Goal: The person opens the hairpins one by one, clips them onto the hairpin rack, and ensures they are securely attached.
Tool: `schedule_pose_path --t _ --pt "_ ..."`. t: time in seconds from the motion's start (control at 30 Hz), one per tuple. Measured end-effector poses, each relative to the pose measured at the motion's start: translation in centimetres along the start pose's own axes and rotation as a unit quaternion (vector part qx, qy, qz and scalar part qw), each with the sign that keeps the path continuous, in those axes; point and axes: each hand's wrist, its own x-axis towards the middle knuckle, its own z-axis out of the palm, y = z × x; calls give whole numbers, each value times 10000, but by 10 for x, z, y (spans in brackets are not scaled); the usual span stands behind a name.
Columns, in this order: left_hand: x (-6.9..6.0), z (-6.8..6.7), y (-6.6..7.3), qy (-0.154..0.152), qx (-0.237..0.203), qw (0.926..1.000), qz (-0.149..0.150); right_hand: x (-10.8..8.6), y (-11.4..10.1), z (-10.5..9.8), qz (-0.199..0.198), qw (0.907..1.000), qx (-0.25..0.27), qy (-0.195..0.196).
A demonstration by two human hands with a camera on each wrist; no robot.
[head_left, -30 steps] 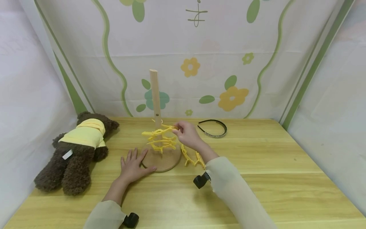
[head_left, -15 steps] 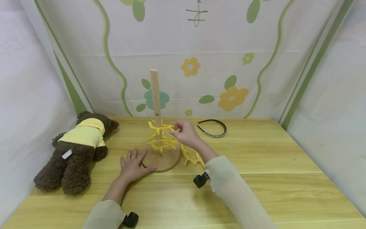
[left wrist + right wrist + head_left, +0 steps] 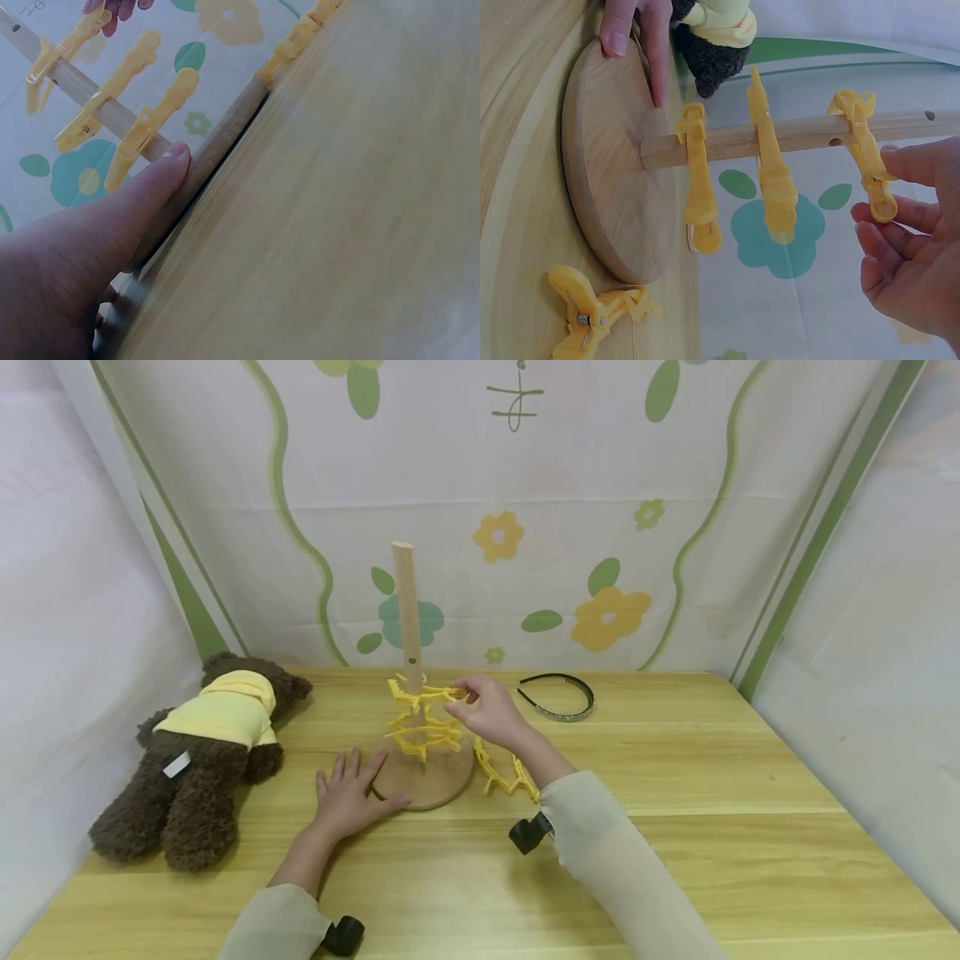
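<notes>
A wooden post (image 3: 407,610) rises from a round wooden base (image 3: 431,785). Yellow claw clips sit on the post at three heights; in the right wrist view these are a lower clip (image 3: 697,176), a middle clip (image 3: 771,161) and an upper clip (image 3: 864,146). My right hand (image 3: 491,714) pinches the tail of the upper clip between thumb and fingers, at the post's right side. My left hand (image 3: 352,797) lies with spread fingers on the table and the base's left edge, its thumb on the base in the left wrist view.
More yellow clips (image 3: 491,772) lie on the table (image 3: 712,860) just right of the base. Behind my right hand is a black headband (image 3: 567,717). A brown plush bear (image 3: 202,752) in a yellow top lies at the left. A flower-printed cloth (image 3: 585,468) stands behind the table.
The upper clip has shifted from a lower, slanting position to sit more level around the post, its far end raised. My left hand has stayed on the base.
</notes>
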Motion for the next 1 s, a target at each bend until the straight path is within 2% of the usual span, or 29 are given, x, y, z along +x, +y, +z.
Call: schedule_pose_path --t 0.1,0.27,0.43,0.67,1.0 --pt "0 0 0 7 -25 10000 9 -1 1 -3 40 9999 138 -31" --pt "0 0 -2 45 24 10000 12 -5 3 -13 -18 9994 307 161" --pt "1 1 -1 27 78 9999 67 -22 8 -29 -43 9985 469 286" --pt "0 1 -1 5 67 10000 10 -52 30 -38 100 9990 419 93" --pt "0 2 -2 24 89 9999 42 -93 72 -41 442 9981 380 185"
